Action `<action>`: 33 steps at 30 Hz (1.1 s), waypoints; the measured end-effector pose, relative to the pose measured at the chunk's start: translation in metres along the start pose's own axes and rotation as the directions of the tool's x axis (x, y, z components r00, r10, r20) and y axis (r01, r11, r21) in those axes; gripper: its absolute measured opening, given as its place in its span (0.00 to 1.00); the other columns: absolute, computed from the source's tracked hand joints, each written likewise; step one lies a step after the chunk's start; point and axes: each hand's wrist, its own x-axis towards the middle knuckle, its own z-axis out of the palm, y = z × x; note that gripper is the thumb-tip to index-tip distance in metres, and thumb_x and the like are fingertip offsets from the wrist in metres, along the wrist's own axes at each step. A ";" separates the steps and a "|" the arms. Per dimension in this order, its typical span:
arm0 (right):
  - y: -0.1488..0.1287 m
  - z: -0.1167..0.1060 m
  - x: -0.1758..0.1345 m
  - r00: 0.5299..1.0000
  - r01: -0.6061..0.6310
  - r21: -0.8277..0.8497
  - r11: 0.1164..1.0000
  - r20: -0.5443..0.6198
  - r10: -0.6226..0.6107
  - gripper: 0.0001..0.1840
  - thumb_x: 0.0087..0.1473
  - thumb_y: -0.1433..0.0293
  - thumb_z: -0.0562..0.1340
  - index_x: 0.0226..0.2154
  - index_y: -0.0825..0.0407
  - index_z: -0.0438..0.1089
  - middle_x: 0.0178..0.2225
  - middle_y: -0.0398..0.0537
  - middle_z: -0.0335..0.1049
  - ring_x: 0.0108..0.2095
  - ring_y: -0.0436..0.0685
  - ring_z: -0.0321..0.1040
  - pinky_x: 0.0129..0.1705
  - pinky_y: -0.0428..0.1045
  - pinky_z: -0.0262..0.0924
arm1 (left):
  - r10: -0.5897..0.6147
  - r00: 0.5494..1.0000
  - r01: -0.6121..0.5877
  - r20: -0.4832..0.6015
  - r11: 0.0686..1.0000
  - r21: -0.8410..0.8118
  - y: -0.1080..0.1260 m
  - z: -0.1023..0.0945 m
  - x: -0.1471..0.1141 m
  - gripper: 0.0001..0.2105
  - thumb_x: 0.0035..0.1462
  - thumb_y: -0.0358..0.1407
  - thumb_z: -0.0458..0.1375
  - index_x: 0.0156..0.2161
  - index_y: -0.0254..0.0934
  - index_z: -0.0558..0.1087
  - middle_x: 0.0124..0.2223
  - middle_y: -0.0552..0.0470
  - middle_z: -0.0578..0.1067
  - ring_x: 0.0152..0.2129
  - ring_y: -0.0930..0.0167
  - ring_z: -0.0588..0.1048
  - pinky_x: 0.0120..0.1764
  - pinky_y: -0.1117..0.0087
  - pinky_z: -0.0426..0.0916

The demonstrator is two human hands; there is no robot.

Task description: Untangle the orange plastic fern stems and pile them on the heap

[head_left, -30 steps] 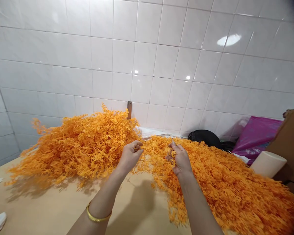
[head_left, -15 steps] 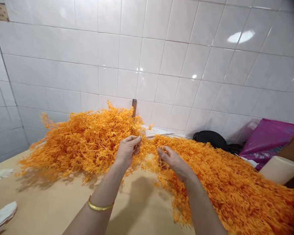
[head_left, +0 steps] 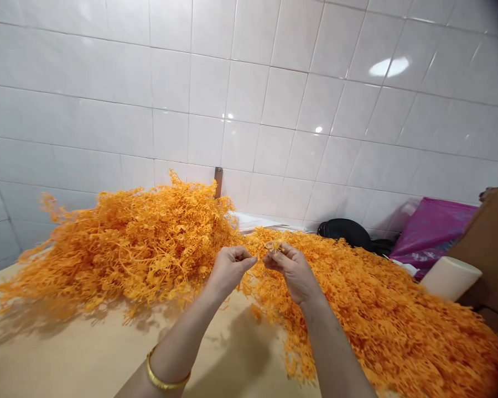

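Between two heaps of frilly orange plastic-looking sprigs, my hands are close together over the table. My left hand point(head_left: 231, 269) is closed in a pinch, thumb against fingers. Whatever it pinches, if anything, is too small to make out. A small orange sprig point(head_left: 275, 247) shows at the fingertips of my right hand point(head_left: 291, 271), whose fingers are closed on it. The taller left heap point(head_left: 149, 243) rises beside my left hand. Behind and under my right arm spreads the lower right heap point(head_left: 382, 298).
A white tiled wall point(head_left: 249, 88) stands behind the tan table point(head_left: 120, 354). At the back right are a black item point(head_left: 344, 232), a purple bag point(head_left: 431, 229), a white roll point(head_left: 451, 278) and a brown cardboard box point(head_left: 492, 243). A dark metal strip point(head_left: 218, 182) stands against the wall.
The view has turned right, so the scene slides left. My hands have come nearer each other. A sprig now shows at my right fingertips, raised from the heap.
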 end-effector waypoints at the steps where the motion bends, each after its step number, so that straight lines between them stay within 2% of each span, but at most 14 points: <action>1: 0.000 0.000 0.000 1.000 -0.002 0.016 1.000 0.021 0.002 0.13 0.39 0.62 0.63 0.25 0.54 0.65 0.22 0.42 0.64 0.25 0.48 0.61 0.33 0.47 0.56 | 0.016 1.000 -0.016 -0.007 0.998 0.053 -0.002 0.000 0.000 0.11 0.42 0.36 0.55 0.16 0.34 0.61 0.15 0.59 0.54 0.14 0.80 0.52 0.19 0.75 0.47; 6: -0.003 -0.003 -0.001 0.995 -0.053 0.015 0.998 0.089 0.051 0.19 0.36 0.64 0.65 0.35 0.51 0.65 0.25 0.40 0.63 0.26 0.48 0.62 0.34 0.47 0.56 | 0.114 0.992 -0.086 -0.055 0.927 0.366 -0.009 0.001 0.000 0.10 0.44 0.35 0.52 0.16 0.35 0.61 0.16 0.57 0.57 0.16 0.77 0.56 0.21 0.75 0.48; 10: -0.003 -0.007 -0.001 0.991 -0.086 0.026 0.996 0.105 0.083 0.19 0.34 0.70 0.64 0.36 0.49 0.67 0.29 0.41 0.65 0.28 0.48 0.62 0.34 0.46 0.56 | 0.201 0.971 -0.068 -0.129 0.748 0.660 -0.009 0.001 -0.003 0.09 0.45 0.32 0.50 0.17 0.35 0.63 0.19 0.54 0.63 0.19 0.75 0.60 0.22 0.74 0.48; 12: -0.003 -0.010 0.001 0.992 -0.119 0.052 0.992 0.041 0.117 0.17 0.34 0.72 0.62 0.34 0.49 0.68 0.30 0.42 0.66 0.29 0.49 0.62 0.33 0.46 0.56 | 0.225 0.966 -0.050 -0.127 0.647 0.761 -0.007 0.000 -0.004 0.09 0.47 0.31 0.49 0.19 0.36 0.64 0.23 0.52 0.65 0.21 0.74 0.62 0.23 0.74 0.48; 15: -0.001 -0.014 0.006 0.977 -0.165 0.117 0.979 -0.115 0.179 0.13 0.37 0.66 0.60 0.31 0.50 0.67 0.25 0.43 0.66 0.27 0.50 0.63 0.30 0.46 0.56 | 0.219 0.973 -0.050 -0.078 0.524 0.851 -0.006 0.002 -0.005 0.10 0.49 0.33 0.47 0.20 0.36 0.65 0.25 0.51 0.66 0.21 0.73 0.64 0.23 0.73 0.47; 17: 0.001 -0.016 0.009 0.962 -0.190 0.125 0.974 -0.175 0.210 0.14 0.40 0.60 0.59 0.30 0.51 0.67 0.25 0.44 0.67 0.26 0.51 0.64 0.28 0.46 0.56 | 0.205 0.978 -0.060 -0.040 0.460 0.886 -0.005 0.003 -0.006 0.10 0.50 0.33 0.46 0.22 0.37 0.66 0.26 0.50 0.66 0.21 0.73 0.64 0.22 0.73 0.47; 20: 0.004 -0.018 0.010 0.954 -0.219 0.042 0.975 -0.201 0.223 0.20 0.40 0.54 0.57 0.30 0.53 0.67 0.26 0.47 0.68 0.27 0.52 0.64 0.28 0.46 0.54 | 0.193 0.981 -0.080 0.002 0.400 0.913 -0.005 0.006 -0.007 0.11 0.52 0.33 0.45 0.24 0.37 0.67 0.27 0.50 0.67 0.22 0.72 0.65 0.23 0.73 0.48; 23: 0.007 -0.016 0.009 0.965 -0.227 -0.077 0.971 -0.155 0.214 0.20 0.38 0.54 0.60 0.26 0.54 0.67 0.22 0.44 0.67 0.24 0.50 0.63 0.26 0.45 0.51 | 0.174 0.984 -0.097 0.031 0.390 0.916 -0.006 0.007 -0.006 0.11 0.52 0.34 0.45 0.25 0.37 0.67 0.28 0.49 0.67 0.23 0.72 0.66 0.24 0.73 0.50; 26: 0.012 -0.010 0.007 0.991 -0.132 -0.095 0.987 -0.030 0.130 0.16 0.37 0.57 0.63 0.20 0.54 0.65 0.18 0.39 0.61 0.20 0.46 0.56 0.23 0.43 0.48 | 0.174 0.983 -0.120 0.051 0.411 0.904 -0.006 0.006 -0.006 0.10 0.52 0.34 0.46 0.25 0.37 0.67 0.28 0.49 0.67 0.24 0.71 0.66 0.26 0.72 0.53; 28: 0.015 -0.008 0.008 0.998 -0.058 -0.056 0.997 -0.007 0.058 0.15 0.37 0.59 0.63 0.18 0.54 0.64 0.16 0.36 0.56 0.18 0.44 0.52 0.23 0.43 0.47 | 0.266 0.963 -0.157 0.039 0.436 0.886 -0.003 0.006 -0.007 0.08 0.51 0.34 0.48 0.27 0.37 0.68 0.30 0.48 0.68 0.29 0.69 0.65 0.29 0.71 0.56; 31: 0.017 -0.008 0.010 0.997 -0.009 -0.039 0.999 -0.080 0.005 0.15 0.37 0.59 0.63 0.16 0.54 0.63 0.14 0.36 0.53 0.17 0.44 0.49 0.22 0.44 0.46 | 0.477 0.878 -0.245 -0.035 0.510 0.825 0.008 0.009 -0.013 0.06 0.50 0.33 0.49 0.31 0.37 0.68 0.35 0.46 0.67 0.35 0.66 0.63 0.35 0.69 0.57; 32: 0.018 -0.009 0.011 0.994 0.002 -0.030 1.000 -0.107 -0.005 0.15 0.36 0.59 0.63 0.16 0.54 0.63 0.14 0.36 0.53 0.17 0.44 0.49 0.22 0.44 0.46 | 0.509 0.859 -0.275 -0.054 0.549 0.789 0.012 0.011 -0.016 0.07 0.51 0.34 0.48 0.29 0.37 0.68 0.34 0.47 0.67 0.33 0.68 0.63 0.34 0.69 0.57; 33: 0.017 -0.010 0.011 0.991 0.011 -0.016 1.000 -0.130 -0.013 0.15 0.36 0.59 0.63 0.16 0.54 0.63 0.14 0.36 0.54 0.17 0.45 0.49 0.22 0.44 0.47 | 0.507 0.860 -0.298 -0.062 0.597 0.745 0.015 0.014 -0.018 0.09 0.51 0.35 0.47 0.26 0.37 0.67 0.30 0.48 0.67 0.30 0.69 0.63 0.32 0.70 0.56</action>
